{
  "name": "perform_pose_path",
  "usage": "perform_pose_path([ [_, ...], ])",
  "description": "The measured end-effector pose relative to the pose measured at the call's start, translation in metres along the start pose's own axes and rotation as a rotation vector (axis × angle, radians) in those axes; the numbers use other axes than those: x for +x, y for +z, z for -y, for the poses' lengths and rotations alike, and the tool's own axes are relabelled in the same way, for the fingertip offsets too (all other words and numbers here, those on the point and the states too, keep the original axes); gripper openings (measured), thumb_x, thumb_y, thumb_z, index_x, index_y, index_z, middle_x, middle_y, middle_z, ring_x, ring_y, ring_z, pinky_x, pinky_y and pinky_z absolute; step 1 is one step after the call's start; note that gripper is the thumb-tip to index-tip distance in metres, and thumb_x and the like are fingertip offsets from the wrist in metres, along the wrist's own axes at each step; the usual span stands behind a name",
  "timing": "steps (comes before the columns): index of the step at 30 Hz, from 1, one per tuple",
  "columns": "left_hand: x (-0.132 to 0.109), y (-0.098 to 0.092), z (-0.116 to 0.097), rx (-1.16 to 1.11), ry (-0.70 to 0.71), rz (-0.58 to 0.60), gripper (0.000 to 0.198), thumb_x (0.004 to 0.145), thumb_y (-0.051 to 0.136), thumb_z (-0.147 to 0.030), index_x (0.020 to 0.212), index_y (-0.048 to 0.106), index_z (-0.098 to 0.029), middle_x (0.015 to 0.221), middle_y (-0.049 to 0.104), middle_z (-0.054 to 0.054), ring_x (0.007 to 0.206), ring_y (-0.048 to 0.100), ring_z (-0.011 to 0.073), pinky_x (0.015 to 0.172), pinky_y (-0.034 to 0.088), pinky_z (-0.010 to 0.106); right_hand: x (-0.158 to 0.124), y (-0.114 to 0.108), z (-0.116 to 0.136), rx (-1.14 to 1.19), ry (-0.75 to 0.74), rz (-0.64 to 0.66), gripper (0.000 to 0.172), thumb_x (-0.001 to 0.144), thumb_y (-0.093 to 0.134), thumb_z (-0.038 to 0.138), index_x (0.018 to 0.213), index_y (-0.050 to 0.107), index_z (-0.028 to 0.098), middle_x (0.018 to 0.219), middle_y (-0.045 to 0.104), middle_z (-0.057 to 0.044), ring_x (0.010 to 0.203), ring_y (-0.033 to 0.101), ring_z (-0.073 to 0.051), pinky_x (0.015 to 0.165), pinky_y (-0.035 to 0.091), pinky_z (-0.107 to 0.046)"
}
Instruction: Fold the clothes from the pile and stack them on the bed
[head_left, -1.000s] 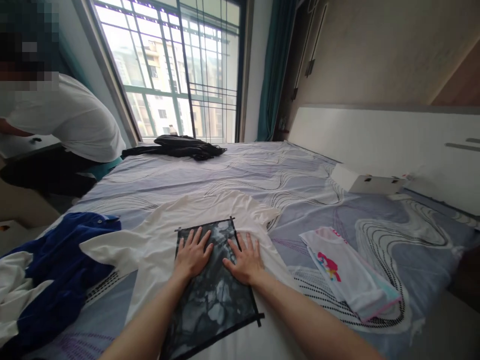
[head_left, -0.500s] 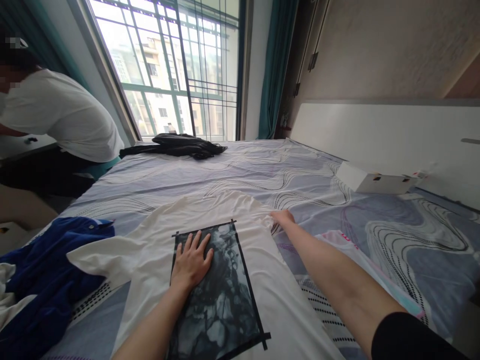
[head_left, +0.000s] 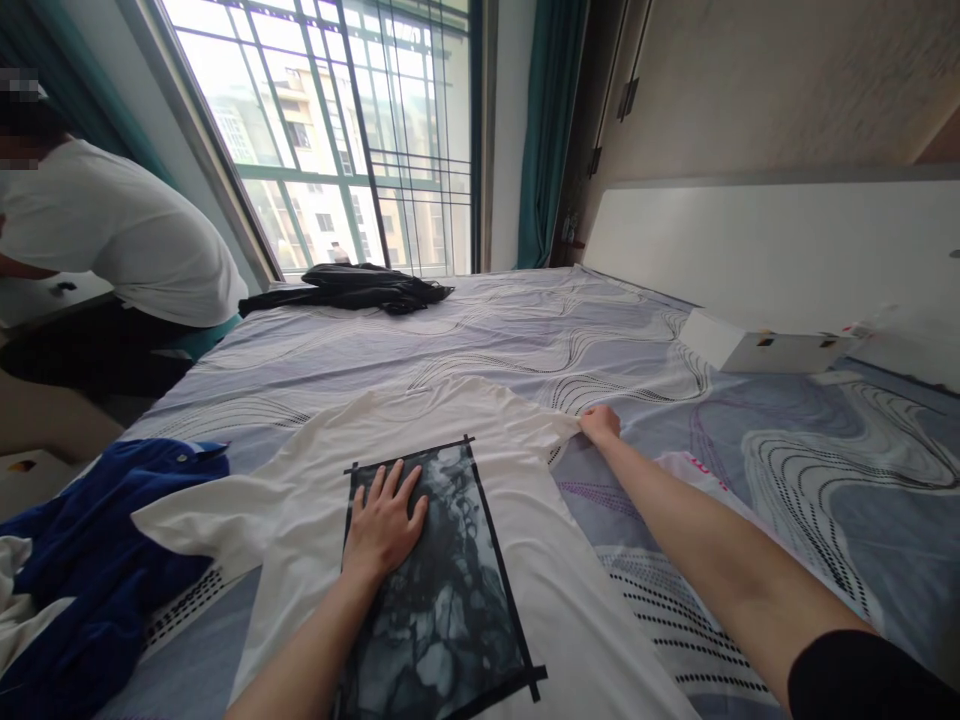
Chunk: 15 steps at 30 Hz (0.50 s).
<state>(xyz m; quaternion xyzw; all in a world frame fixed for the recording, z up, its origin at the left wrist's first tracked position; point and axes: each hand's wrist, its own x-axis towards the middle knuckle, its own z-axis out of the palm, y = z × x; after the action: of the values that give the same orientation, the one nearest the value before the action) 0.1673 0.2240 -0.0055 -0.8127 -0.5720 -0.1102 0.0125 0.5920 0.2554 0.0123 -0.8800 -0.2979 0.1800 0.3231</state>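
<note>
A white T-shirt [head_left: 300,520] with a dark, black-framed print [head_left: 450,560] lies spread on the bed, its collar toward the window. My left hand [head_left: 385,525] rests flat on the upper left of the print, fingers spread. At the end of the shirt's right sleeve is my right hand [head_left: 601,424], its fingers closed on the cloth and the sleeve drawn out to the side. The left sleeve [head_left: 187,515] lies stretched out, its end over a blue garment.
The blue garment [head_left: 161,500] is bunched at left. Black clothing [head_left: 360,288] lies at the bed's far edge. A white box [head_left: 772,348] sits near the headboard [head_left: 787,240]. Beneath my right arm is a pink-edged item [head_left: 694,468]. A person [head_left: 142,230] bends over at far left.
My right hand has moved to the right, pulling the right sleeve outward with it. My left hand stays in place on the print.
</note>
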Motion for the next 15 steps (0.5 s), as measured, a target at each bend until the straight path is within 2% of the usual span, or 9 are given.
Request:
perform_pose_path([
  [4,0.001,0.000,0.000,0.003,0.003,0.001,0.055,0.096,0.038,-0.044,0.148,0.046,-0.030,0.160,0.037,0.004,0.149,0.029,0.0299,0.117,0.026,0.057,-0.008,-0.005,0.010,-0.145,-0.060,0.042,0.029,0.089,0.069,0.041,0.098,0.071,0.014,0.111,0.070,-0.014,0.107,0.064,-0.027,0.090,0.052,-0.037],
  [6,0.001,-0.001,0.000,0.003,0.000,-0.001,0.055,0.096,0.038,-0.044,0.148,0.046,-0.030,0.160,0.037,0.004,0.149,0.029,0.0300,0.117,0.026,0.057,-0.015,-0.005,0.016,-0.187,-0.106,0.046,0.033,0.086,0.068,0.046,0.086,0.073,0.014,0.104,0.072,-0.017,0.108,0.065,-0.031,0.087,0.050,-0.034],
  [8,0.001,-0.002,-0.001,0.004,-0.002,-0.002,0.054,0.096,0.038,-0.044,0.147,0.046,-0.030,0.160,0.038,0.004,0.149,0.029,0.0297,0.117,0.026,0.057,-0.024,-0.003,0.020,-0.216,-0.158,0.061,0.042,0.087,0.062,0.055,0.082,0.073,0.016,0.102,0.073,-0.018,0.109,0.065,-0.032,0.085,0.048,-0.033],
  [11,0.001,-0.003,-0.001,-0.002,-0.004,-0.002,0.054,0.095,0.039,-0.044,0.147,0.047,-0.030,0.160,0.038,0.004,0.149,0.029,0.0293,0.118,0.026,0.056,-0.038,0.001,0.022,-0.240,-0.231,0.139,0.052,0.079,0.065,0.069,0.078,0.073,0.018,0.096,0.074,-0.017,0.106,0.066,-0.032,0.082,0.048,-0.033],
  [15,0.000,-0.002,-0.001,-0.010,-0.003,0.000,0.054,0.095,0.039,-0.045,0.147,0.046,-0.031,0.160,0.037,0.003,0.149,0.028,0.0290,0.118,0.026,0.056,-0.049,0.000,0.015,-0.216,-0.288,0.280,0.048,0.068,0.078,0.067,0.069,0.071,0.020,0.075,0.072,-0.009,0.091,0.068,-0.028,0.073,0.049,-0.028],
])
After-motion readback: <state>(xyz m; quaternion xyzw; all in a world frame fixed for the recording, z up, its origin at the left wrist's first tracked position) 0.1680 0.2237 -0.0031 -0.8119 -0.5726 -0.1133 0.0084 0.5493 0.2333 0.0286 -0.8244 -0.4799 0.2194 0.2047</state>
